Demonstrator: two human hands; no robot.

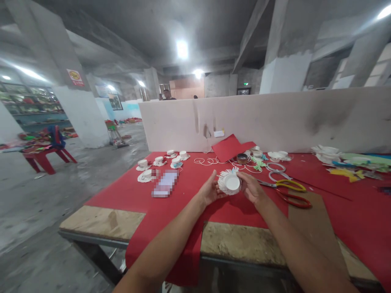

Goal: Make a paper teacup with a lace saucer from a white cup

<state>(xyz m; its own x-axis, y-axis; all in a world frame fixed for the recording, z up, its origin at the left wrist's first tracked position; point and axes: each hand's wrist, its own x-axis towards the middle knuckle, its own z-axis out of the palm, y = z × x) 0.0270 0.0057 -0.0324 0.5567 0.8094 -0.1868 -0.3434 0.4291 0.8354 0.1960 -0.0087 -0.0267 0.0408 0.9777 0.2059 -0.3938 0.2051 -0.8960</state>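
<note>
Between my two hands a small white hat-like piece (232,182) with a frilled rim is held above the red sheet (183,211). The fingers of my left hand (210,190) support its left edge, with the thumb raised. My right hand (251,188) grips the right edge, its fingertips partly behind the rim. Several similar white pieces (143,164) stand at the table's back left, beside a blurred-out phone-like object (165,184). Yellow-handled scissors (287,185) and red-handled scissors (295,200) lie right of my right hand.
White cord (207,162), a tape roll (242,158) and folded red paper (229,148) lie near the pale partition (262,118). White bowl-like pieces and coloured scraps (345,174) are at the right. A brown board (314,228) lies near the right forearm. A person (167,95) is behind the partition.
</note>
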